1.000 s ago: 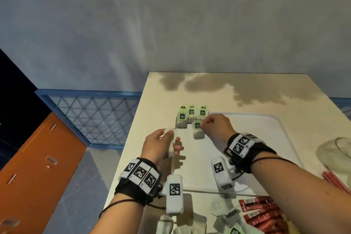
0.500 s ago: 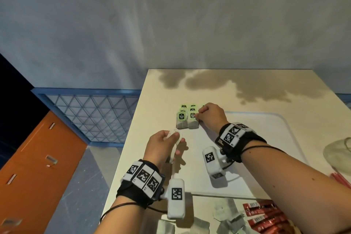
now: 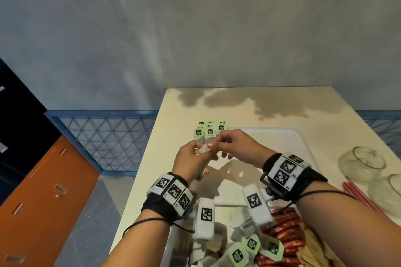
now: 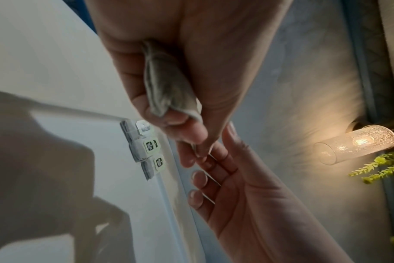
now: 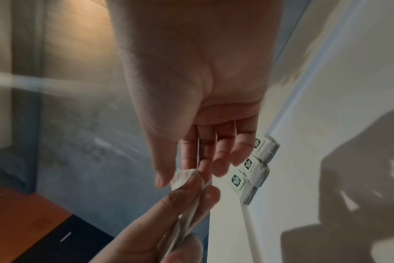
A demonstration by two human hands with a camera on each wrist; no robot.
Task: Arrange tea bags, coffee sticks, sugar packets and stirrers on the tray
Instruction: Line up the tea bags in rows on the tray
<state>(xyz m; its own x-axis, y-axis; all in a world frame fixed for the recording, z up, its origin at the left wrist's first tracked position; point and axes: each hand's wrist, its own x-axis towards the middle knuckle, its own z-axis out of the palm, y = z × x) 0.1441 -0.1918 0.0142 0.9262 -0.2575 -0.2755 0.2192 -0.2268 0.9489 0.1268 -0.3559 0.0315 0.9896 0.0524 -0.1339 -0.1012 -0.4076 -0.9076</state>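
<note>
One tea bag (image 4: 169,89) half-hidden by fingers (image 4: 180,121)

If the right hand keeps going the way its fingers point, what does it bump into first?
Almost at once, the tea bag that the left hand holds: the right hand points left at it, its fingertips already at the bag's corner. Whether they touch is unclear.

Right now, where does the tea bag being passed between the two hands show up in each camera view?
Head: tea bag just left of centre, pinched where the left hand and right hand meet.
Left wrist: upper centre, held in the left hand's fingers.
Right wrist: lower centre, its corner at the right hand's fingertips.
Shared landmark: the group of green-tagged tea bags at the tray's corner.
</note>
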